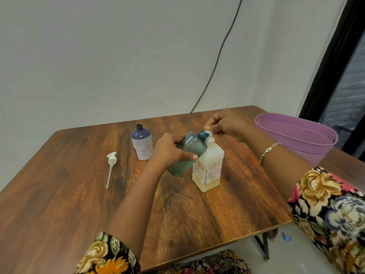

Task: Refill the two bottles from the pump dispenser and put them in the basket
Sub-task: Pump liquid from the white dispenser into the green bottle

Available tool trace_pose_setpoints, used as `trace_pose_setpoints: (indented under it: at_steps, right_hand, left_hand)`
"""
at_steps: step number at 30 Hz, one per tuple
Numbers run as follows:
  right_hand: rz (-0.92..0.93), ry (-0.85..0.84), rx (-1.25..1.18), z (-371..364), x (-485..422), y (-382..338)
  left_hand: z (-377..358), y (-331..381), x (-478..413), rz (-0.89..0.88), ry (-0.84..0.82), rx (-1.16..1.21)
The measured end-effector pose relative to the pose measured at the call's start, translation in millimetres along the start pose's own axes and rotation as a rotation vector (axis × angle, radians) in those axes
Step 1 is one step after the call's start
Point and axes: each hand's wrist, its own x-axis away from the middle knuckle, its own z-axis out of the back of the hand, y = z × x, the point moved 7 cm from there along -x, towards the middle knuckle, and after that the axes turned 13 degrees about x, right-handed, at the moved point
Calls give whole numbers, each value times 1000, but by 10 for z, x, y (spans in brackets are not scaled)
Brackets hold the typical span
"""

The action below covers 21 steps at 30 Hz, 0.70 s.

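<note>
Basket [308, 149] of lilac plastic stands near the far right corner of the wooden table [59, 194], which carries everything else. Its mouth is open upward.

Around the middle of the table stands the pump dispenser [209, 169], a pale square bottle, upright, with a printed label and a little yellowish liquid at its bottom. Leaning against its left shoulder is the teal bottle [189, 149], uncapped and tilted so that its open neck points up and right, right at the dispenser's white spout. The left hand [167, 149] grips this bottle round its body from the left side, fingers wrapped over the top and thumb along the near face, holding its base off the tabletop.

Left of that hand, toward the far edge, the lavender bottle [141, 144] stands upright with no cap, just beside the left hand's knuckles but apart from them.

The right hand [223, 123] comes in from the basket side, above the dispenser, its fingertips curled down onto the pump head.

A loose pump top [111, 159] with its long dip tube lies flat toward the left edge, well apart from both bottles. A thin bracelet [268, 151] circles the right wrist.
</note>
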Motion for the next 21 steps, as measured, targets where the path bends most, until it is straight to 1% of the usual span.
trace_pose_setpoints:
  at_steps: [3,6,10,14,19,21]
  right_hand:
    - [-1,11,-27,-20,10,20]
    - [6,20,-31,44,19,-28]
    - [-25,-59,-21,122,-12,-121]
    - [-25,2,25,70,-15,-93]
    - [-45,-15,42,1,16,13]
    - [-36,7,-4,20,40,2]
  left_hand:
    - [-5,-35,13,20,9,41]
    - [22,9,14,5,18,46]
    - [92,115,-36,-29,33,1]
    - [66,82,-44,-19,27,-20]
    - [5,33,5,1,15,-9]
    - [14,61,10,-8,19,1]
